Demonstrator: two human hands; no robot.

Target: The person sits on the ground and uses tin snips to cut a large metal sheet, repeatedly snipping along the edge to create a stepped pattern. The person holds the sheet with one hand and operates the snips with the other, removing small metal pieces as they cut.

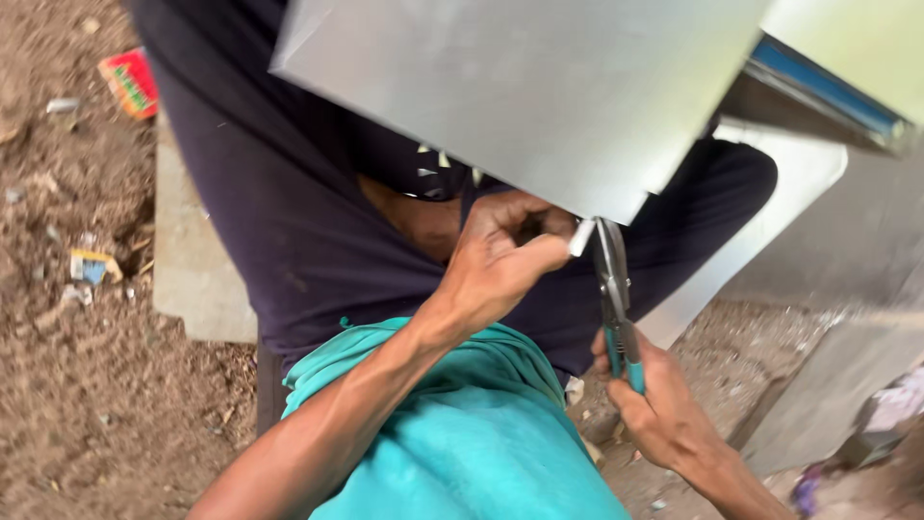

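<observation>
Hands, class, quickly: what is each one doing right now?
Left hand: closed, pinching the metal sheet at its lower edge.
Right hand: closed around the teal-handled snips.

A flat grey metal sheet [520,87] hangs tilted, its lower corner between teal-handled snips' [614,299] blades.

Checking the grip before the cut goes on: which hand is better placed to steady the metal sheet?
The left hand: it already pinches the sheet at its lower edge, while the right hand holds the snips.
</observation>
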